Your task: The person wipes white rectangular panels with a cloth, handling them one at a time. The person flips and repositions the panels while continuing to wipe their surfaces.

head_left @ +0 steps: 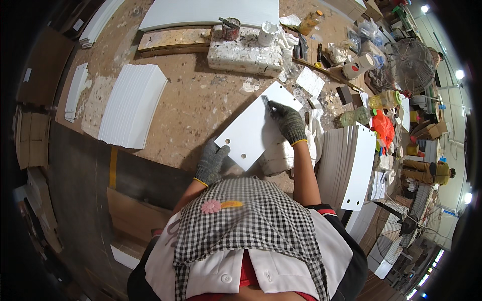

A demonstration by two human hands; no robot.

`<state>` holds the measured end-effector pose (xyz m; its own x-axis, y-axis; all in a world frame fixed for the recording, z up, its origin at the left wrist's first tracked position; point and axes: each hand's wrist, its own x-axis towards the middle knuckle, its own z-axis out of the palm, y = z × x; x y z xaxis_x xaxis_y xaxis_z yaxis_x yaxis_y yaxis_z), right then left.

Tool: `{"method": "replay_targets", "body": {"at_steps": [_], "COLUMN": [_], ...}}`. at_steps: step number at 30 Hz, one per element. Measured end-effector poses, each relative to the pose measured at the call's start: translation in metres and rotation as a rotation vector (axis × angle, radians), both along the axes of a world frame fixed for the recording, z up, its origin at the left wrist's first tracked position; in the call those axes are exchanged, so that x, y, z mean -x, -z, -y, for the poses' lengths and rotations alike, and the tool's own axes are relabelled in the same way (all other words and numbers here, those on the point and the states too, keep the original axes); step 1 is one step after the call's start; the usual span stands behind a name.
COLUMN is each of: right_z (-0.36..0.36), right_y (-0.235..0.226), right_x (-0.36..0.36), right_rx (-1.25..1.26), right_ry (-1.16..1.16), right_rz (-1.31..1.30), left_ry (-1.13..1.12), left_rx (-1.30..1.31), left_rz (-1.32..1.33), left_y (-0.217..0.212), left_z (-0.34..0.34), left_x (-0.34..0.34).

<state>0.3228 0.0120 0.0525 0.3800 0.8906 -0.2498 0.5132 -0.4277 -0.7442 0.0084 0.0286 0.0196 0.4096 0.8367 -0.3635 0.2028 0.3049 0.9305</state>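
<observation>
white panel stack (133, 105) left; paint can (231, 28); fan (411, 62)

Bare bench (196, 100) between white panel stacks (131, 105)

A flat white rectangular panel (253, 128) with three small round holes near its near short edge lies tilted on the speckled brown bench (196, 100), its long sides running diagonally from the near left toward the far right. Its far corner points toward the cluttered far right part of the bench; its near end overhangs a white block close to the bench's near edge.
</observation>
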Motion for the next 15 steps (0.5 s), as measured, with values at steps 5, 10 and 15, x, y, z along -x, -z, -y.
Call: {"method": "replay_targets", "body": {"at_steps": [5,10,15], "right_z": [-0.004,0.009,0.025], "right_y": [-0.005,-0.005,-0.006], "right_x": [-0.003,0.023,0.05], "right_rx": [-0.002,0.057,-0.055], "right_ry": [0.098,-0.242,-0.1], "right_rz": [0.018,-0.062,-0.139], "left_ry": [0.01,-0.008,-0.017], "left_rx": [0.008,0.052,-0.013], "left_rz": [0.01,0.041,-0.003], "left_y": [-0.001,0.002,-0.005], "left_z": [-0.001,0.001,0.004], "left_x": [-0.001,-0.002,-0.001]}}
